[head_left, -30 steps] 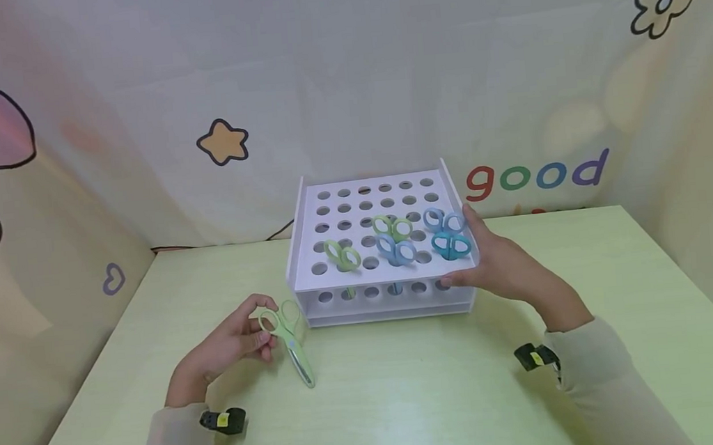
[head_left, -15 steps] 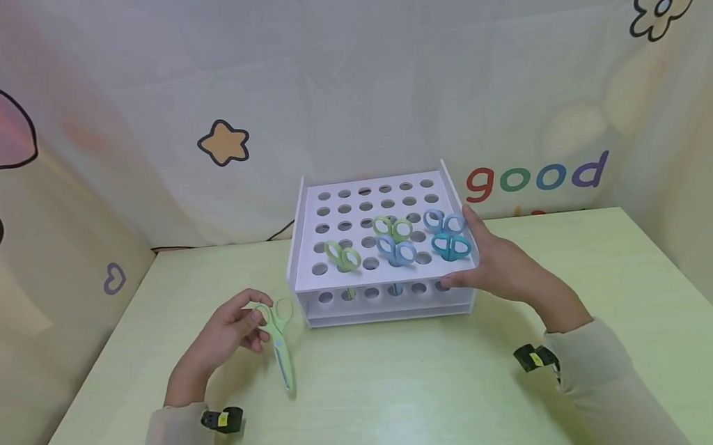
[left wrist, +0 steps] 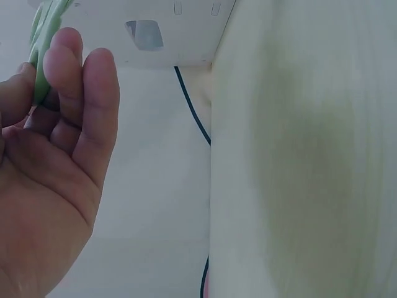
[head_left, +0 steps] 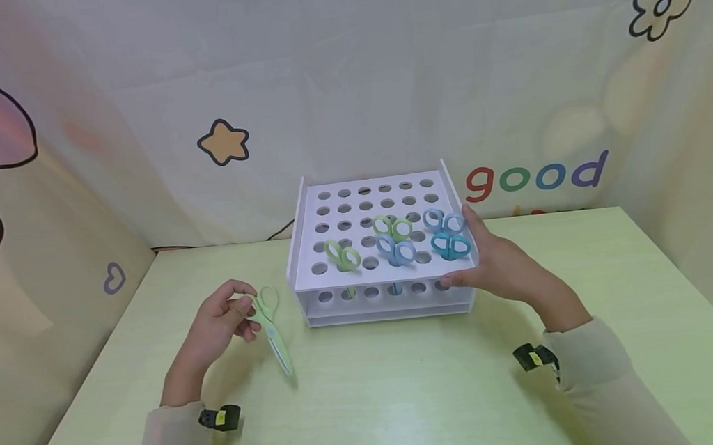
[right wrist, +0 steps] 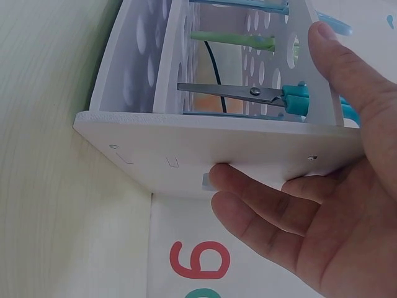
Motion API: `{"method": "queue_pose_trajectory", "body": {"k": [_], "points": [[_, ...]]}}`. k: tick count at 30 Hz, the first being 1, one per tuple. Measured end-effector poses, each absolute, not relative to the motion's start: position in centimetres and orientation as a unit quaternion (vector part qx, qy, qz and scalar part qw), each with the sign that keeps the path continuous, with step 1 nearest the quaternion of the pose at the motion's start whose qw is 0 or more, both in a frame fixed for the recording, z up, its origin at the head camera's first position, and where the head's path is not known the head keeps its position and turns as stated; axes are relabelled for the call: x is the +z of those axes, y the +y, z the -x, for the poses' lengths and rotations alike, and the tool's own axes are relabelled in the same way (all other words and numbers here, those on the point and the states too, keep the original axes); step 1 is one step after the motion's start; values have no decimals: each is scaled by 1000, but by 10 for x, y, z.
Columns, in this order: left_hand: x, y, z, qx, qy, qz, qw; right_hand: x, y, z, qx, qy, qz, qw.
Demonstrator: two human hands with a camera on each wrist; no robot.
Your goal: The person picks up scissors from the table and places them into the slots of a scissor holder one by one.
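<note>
My left hand (head_left: 214, 324) pinches a pair of light green scissors (head_left: 273, 335) by one handle ring, left of the white rack (head_left: 361, 279). Their blades slant down toward the table; in the left wrist view only a piece of green handle (left wrist: 41, 81) shows past the fingers. With the thumb over the front edge and fingers against the side panel, my right hand (head_left: 501, 267) holds the rack's right side. Several scissors stand in its holes, handles up: green, light blue and teal ones. In the right wrist view the teal scissors' (right wrist: 295, 100) blade passes through the shelf inside.
The rack stands on a pale green table (head_left: 383, 402), close to a printed cloth backdrop (head_left: 359, 96). A dark cable (head_left: 279, 230) runs behind the table's far edge, left of the rack.
My left hand has drawn the green scissors leftward and slightly back, away from the rack's corner, and their angle has shifted. The right hand and the rack have stayed put.
</note>
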State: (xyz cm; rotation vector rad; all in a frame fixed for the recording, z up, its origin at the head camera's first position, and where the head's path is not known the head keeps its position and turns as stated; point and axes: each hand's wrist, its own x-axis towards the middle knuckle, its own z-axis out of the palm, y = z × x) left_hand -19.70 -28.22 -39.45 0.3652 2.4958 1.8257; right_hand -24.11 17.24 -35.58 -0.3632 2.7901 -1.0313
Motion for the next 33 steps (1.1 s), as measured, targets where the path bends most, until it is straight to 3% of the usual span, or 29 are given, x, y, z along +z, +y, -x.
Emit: {"method": "queue_pose_trajectory", "body": {"k": [33], "points": [[-340,-259,199,600,763,-174,-163,-354,171,239,-348,927,115,72]]}}
